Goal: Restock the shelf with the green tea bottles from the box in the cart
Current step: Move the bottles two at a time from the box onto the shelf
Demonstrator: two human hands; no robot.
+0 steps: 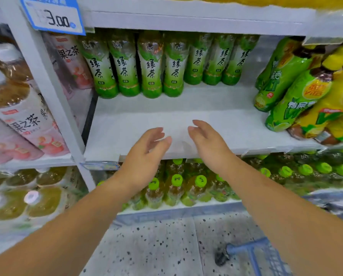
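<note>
Shelf (216, 104): green tea bottles (150, 66) stand upright along its back edge, from the back left corner towards the middle, four a little forward of three more. Left hand (144, 154) and right hand (208, 142) hover over the front edge, near each other but apart, palms facing inward, fingers loosely curved, holding nothing. Lime-and-yellow bottles (298, 100) crowd the right edge. Blue cart (266, 253): only a corner shows, on the floor at lower right.
</note>
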